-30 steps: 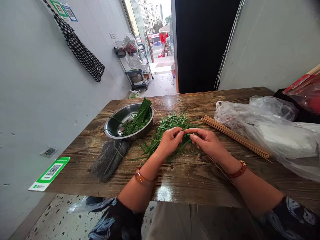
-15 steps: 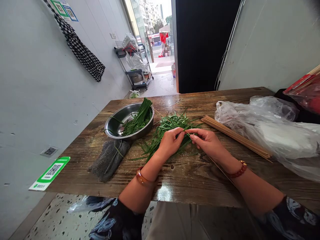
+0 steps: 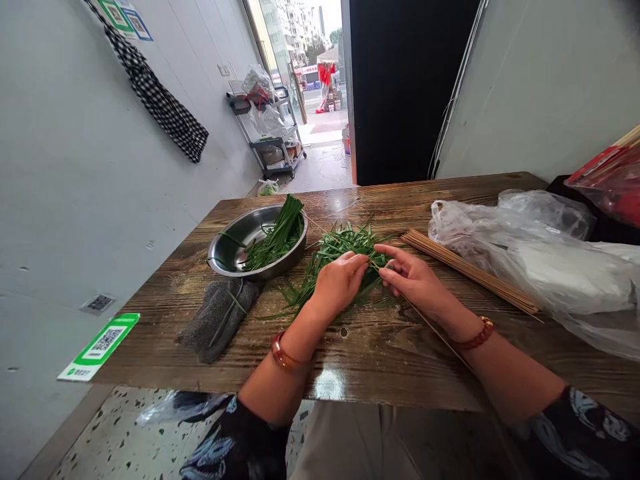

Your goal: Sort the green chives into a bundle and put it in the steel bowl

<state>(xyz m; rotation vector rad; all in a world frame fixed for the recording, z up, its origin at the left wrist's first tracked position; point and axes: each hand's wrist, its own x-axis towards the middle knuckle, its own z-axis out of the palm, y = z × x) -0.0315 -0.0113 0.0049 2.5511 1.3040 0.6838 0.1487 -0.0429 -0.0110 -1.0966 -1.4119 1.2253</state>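
Over a loose pile of garlic chives (image 3: 345,237), my left hand (image 3: 343,277) is closed in a pinch on chive leaf at the tip of a thin bamboo skewer (image 3: 435,325). Its fingers mostly hide the leaf. My right hand (image 3: 413,277) holds the same skewer between thumb and curled fingers, with the index finger raised and stretched toward the left hand. From there the skewer slants down under my right wrist toward the table's front edge. To the left, a steel basin (image 3: 230,233) holds more chives (image 3: 283,233).
A bundle of bamboo skewers (image 3: 470,273) lies right of the chives, beside clear plastic bags (image 3: 555,267). A dark grey mesh cloth bundle (image 3: 217,320) sits before the basin. A QR code card (image 3: 103,347) lies at the wooden table's (image 3: 370,373) left edge. A cart (image 3: 273,130) stands by the doorway.
My right index finger has lifted and opened away from the thumb. The right hand has shifted slightly, and more of the skewer shows below it. My left hand stays nearly in place.
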